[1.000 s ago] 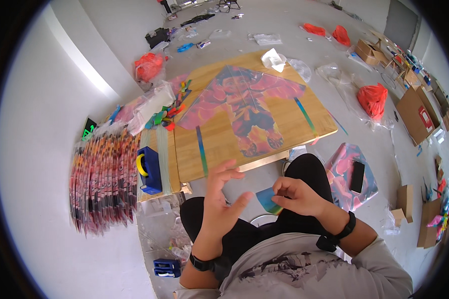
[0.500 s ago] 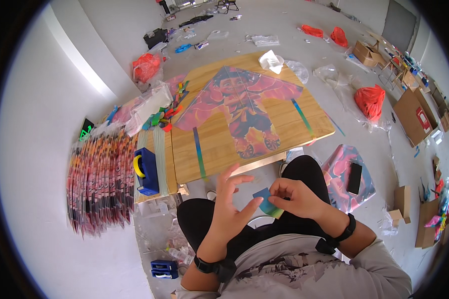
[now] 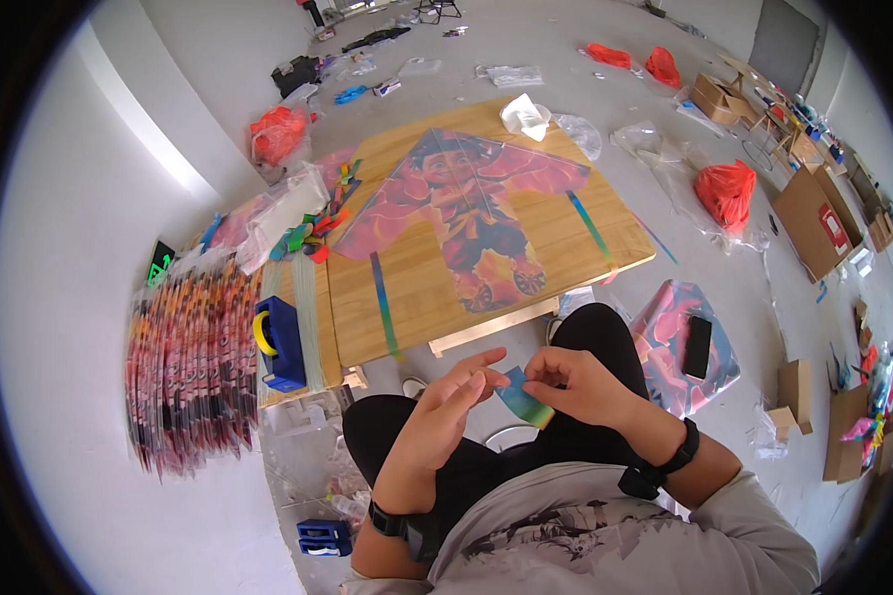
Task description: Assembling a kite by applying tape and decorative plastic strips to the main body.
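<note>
A small blue-to-green-yellow piece of ribbon or film [image 3: 526, 405] is pinched between the thumb and fingers of my right hand [image 3: 577, 385], above my lap. My left hand [image 3: 446, 409] is just left of it, fingers stretched out and fingertips close to the piece's left edge; whether they touch it I cannot tell. Beyond both hands, a kite [image 3: 466, 203] printed with a cartoon figure lies flat on the wooden table [image 3: 357, 322]. Two blue-green tails, a left tail [image 3: 382, 293] and a right tail [image 3: 590, 223], run down from its wings.
A blue tape dispenser [image 3: 284, 345] with yellow tape stands at the table's left edge, near coloured ribbon pieces [image 3: 303, 238]. Many packed kites [image 3: 189, 362] hang at the left. To my right, a phone [image 3: 698, 347] rests on a printed stool [image 3: 655, 342]. Crumpled white paper [image 3: 526, 117] sits at the far edge.
My left hand has turned, its raised fingers coming down toward the right. The coloured piece has tilted and stays in my right hand. The whole view has shifted slightly.
</note>
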The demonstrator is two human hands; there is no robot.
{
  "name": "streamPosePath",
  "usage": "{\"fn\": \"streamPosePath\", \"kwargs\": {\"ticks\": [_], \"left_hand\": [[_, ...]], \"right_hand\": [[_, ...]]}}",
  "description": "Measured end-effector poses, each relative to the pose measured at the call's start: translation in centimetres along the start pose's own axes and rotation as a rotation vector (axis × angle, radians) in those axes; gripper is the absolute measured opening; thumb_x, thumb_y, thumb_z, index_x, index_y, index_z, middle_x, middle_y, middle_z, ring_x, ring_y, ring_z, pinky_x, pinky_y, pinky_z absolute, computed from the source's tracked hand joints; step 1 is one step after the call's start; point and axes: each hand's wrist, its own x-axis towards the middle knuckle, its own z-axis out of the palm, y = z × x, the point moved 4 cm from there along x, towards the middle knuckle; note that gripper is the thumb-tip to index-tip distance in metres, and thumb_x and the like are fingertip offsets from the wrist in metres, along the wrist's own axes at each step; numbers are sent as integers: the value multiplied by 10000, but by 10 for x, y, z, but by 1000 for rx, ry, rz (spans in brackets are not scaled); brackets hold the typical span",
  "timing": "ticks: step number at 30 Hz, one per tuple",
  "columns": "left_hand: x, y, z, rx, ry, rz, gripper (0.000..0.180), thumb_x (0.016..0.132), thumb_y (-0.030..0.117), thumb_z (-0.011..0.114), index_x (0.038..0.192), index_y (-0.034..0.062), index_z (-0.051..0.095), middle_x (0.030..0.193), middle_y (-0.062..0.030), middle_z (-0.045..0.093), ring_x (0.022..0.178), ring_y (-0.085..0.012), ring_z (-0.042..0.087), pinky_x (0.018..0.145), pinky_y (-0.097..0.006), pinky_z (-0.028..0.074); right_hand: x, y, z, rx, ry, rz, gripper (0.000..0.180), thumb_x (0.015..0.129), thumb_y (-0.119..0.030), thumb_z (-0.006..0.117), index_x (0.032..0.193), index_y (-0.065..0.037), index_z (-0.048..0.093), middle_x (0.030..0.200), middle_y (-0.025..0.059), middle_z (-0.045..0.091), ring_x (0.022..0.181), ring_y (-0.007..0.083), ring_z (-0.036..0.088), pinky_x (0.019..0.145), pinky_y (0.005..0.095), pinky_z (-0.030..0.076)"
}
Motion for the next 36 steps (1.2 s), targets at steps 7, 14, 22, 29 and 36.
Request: {"fn": "streamPosePath", "kwargs": {"ticks": [7,14,22,29,36], "left_hand": [[2,-8,-4,-20,13,-14,389,1042,339,528,1151,-4,674,1492,-171,455,1247,-250,510,1068,-414,369],[4,-12,-8,2,47,-19,395,1046,331,529,1185,-12,665,1489,-162,460,1220,-240,531,1048,-399,387],[5,-12,-9,8,63,-17,382,1052,309,521,1183,-23,658,1479,-165,467,1198,-235,544,1026,-393,409],[6,-13,-15,23,74,-21,390,1058,300,512,1226,-33,626,1468,-157,477,1147,-223,574,1007,-372,425],[7,-20,-18,10,91,-37,402,1059,305,514,1231,-43,618,1461,-154,480,1140,-213,575,1001,-367,430]], "right_hand": [[2,10,3,169,-12,45,116,954,-101,685,995,-20,612,851,-11,639,768,40,587,701,217,477],[3,14,4,168,-24,53,112,957,-96,681,1000,-19,612,842,-14,628,759,37,574,688,207,468],[2,13,4,198,-52,103,78,960,-58,664,1002,-20,610,880,-20,612,802,36,567,715,205,464],[2,15,5,166,-48,105,86,954,-70,676,997,-18,623,884,-20,619,801,38,566,713,208,462],[2,15,4,148,-61,112,102,957,-77,675,1020,-11,630,890,-15,627,804,44,572,719,211,467]]}}
